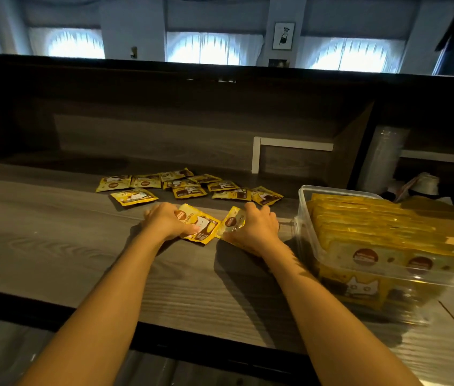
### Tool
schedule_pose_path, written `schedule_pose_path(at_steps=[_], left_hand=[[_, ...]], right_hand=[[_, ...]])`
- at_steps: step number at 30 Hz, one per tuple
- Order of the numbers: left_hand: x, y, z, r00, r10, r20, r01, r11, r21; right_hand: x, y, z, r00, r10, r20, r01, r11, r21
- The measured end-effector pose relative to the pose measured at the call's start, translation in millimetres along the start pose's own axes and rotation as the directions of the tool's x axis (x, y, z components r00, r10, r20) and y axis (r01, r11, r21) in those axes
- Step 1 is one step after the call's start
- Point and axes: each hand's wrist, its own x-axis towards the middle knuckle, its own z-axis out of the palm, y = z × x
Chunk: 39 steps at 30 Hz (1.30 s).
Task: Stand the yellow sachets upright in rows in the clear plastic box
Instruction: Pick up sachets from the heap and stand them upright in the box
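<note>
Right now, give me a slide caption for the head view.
Left hand and right hand each hold a yellow sachet on the counter beside the clear plastic box of upright sachets.

Clear plastic box: rectangular, open-topped, transparent walls. It is packed with upright sachets standing on edge, face to back in rows; the front faces show a brown round logo and a white cat.

Loose sachets: roughly ten, yellow, lying flat and partly overlapping, left of the box and farther back.

Flat sachet: left of the box, face up, pinched by the left hand.

Tilted sachet: between the flat sachet and the box, one edge raised, gripped by the right hand.
</note>
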Motion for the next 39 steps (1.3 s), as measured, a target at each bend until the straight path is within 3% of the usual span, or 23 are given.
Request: schedule_pose_path(at_steps=[2, 5, 9, 13, 18, 21, 26, 30, 33, 39], left_hand=[[-2.0, 4.0, -2.4, 0.998, -0.042, -0.054, 0.035, 0.992, -0.123], [-8.0, 10.1, -6.8, 0.958, -0.084, -0.273, 0.02, 0.973, -0.232], [-22.0, 20.5, -11.9, 0.882, -0.087, -0.464, -0.08, 0.941, -0.329], [-26.2, 24.7, -18.5, 0.851, -0.073, -0.52, -0.176, 0.893, -0.414], [-45.5, 47.6, -30.6, 0.824, 0.109, -0.555, -0.363, 0.854, -0.371], [-59.2, 69.4, -40.6, 0.786, 0.185, -0.59, -0.455, 0.82, -0.348], [-76.6, 117.9, -41.3, 0.736, 0.365, -0.57, -0.607, 0.729, -0.317], [-91.7, 157.9, -29.2, 0.679, 0.528, -0.51, -0.716, 0.63, -0.301], [-101.7, 182.2, -15.5, 0.647, 0.626, -0.436, -0.759, 0.586, -0.284], [-102.0, 205.0, 13.8, 0.664, 0.693, -0.281, -0.747, 0.6, -0.286]], right_hand=[[-3.5, -3.2, -1.5, 0.998, -0.021, -0.06, 0.018, 0.998, -0.054], [-10.7, -8.9, -4.3, 0.985, -0.093, -0.143, 0.082, 0.994, -0.078], [-21.3, -20.3, -8.4, 0.959, -0.086, -0.27, 0.109, 0.992, 0.07], [-27.8, -33.0, -19.1, 0.945, -0.112, -0.308, 0.189, 0.954, 0.235], [-28.7, -44.6, -61.3, 0.883, -0.088, -0.461, 0.317, 0.836, 0.448], [-24.7, -41.1, -94.1, 0.856, -0.001, -0.516, 0.332, 0.767, 0.549], [-16.7, -1.2, -138.3, 0.814, 0.107, -0.571, 0.346, 0.7, 0.625], [-16.5, 46.2, -164.8, 0.775, 0.172, -0.608, 0.329, 0.713, 0.62], [-19.9, 81.8, -178.8, 0.787, 0.232, -0.572, 0.289, 0.68, 0.674], [-23.5, 127.6, -181.5, 0.839, 0.229, -0.494, 0.208, 0.703, 0.68]])
